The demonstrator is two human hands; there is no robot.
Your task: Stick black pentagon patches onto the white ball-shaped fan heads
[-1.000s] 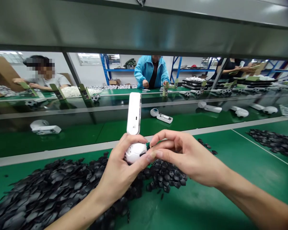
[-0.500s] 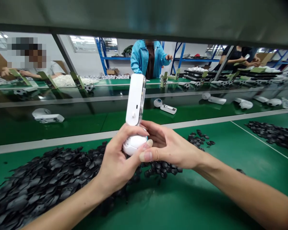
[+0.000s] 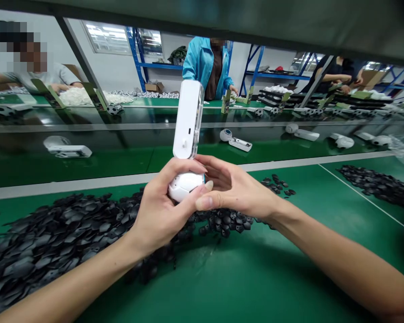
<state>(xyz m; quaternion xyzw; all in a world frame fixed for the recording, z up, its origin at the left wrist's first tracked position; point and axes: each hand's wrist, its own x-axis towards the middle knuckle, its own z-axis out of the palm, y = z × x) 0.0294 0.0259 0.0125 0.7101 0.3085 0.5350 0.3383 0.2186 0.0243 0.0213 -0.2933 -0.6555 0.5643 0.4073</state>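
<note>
Upright in front of me is a white plastic device (image 3: 187, 119), a long rounded bar above a ball-shaped head (image 3: 183, 185) with panel seams. My left hand (image 3: 164, 202) wraps around the ball from the left, its index finger across the top and its thumb along the lower side. From the right, my right hand (image 3: 239, 190) cups the ball with curled fingers, its thumb against the left thumb tip. The fingers hide the ball's right side. Below and left of the hands lies a heap of small black plastic panels (image 3: 63, 237).
Smaller clusters of black panels (image 3: 227, 222) and a right-hand heap (image 3: 377, 186) lie on the green worktop (image 3: 309, 260). Beyond its pale edge, similar white devices (image 3: 240, 144) lie along a green belt (image 3: 128, 163). Co-workers stand opposite, one in a blue jacket (image 3: 197, 60). A shelf hangs overhead.
The whole scene sits slightly higher in view. Both hands keep nearly the same grip on the white device. The co-worker in blue has lowered a raised hand.
</note>
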